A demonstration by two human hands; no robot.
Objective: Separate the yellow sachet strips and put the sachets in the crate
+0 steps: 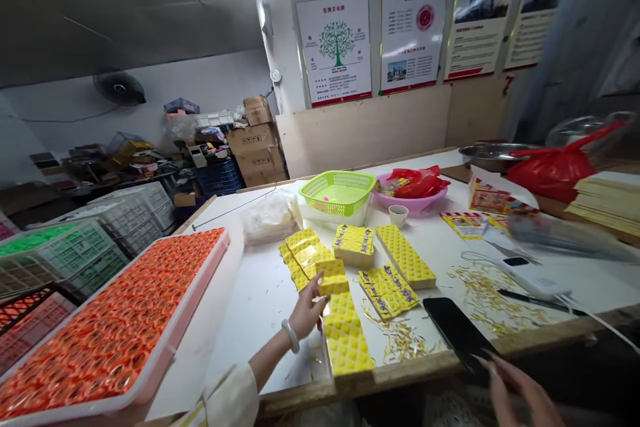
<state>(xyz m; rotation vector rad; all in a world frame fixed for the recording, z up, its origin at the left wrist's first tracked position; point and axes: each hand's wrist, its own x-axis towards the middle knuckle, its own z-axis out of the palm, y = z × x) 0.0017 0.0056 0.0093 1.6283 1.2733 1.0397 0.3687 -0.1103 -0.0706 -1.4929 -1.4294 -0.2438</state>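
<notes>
My left hand (307, 310) reaches over the white table (260, 293) and pinches a small stack of yellow embossed sheets (333, 277). A pale bracelet sits on that wrist. More yellow sheet stacks (346, 341) lie just right of the hand, with another stack (405, 255) farther back. Purple-printed yellow packets (389, 290) lie fanned beside them. My right hand (515, 390) is low at the table's front edge, fingers stretched out, just below a black phone (457, 332).
A pink tray of orange pieces (107, 330) fills the left. At the back stand a green basket (337, 192), a pink bowl with red packets (410, 190), a small white cup (399, 215) and a red bag (555, 167). Gold foil scraps (480, 293) litter the table.
</notes>
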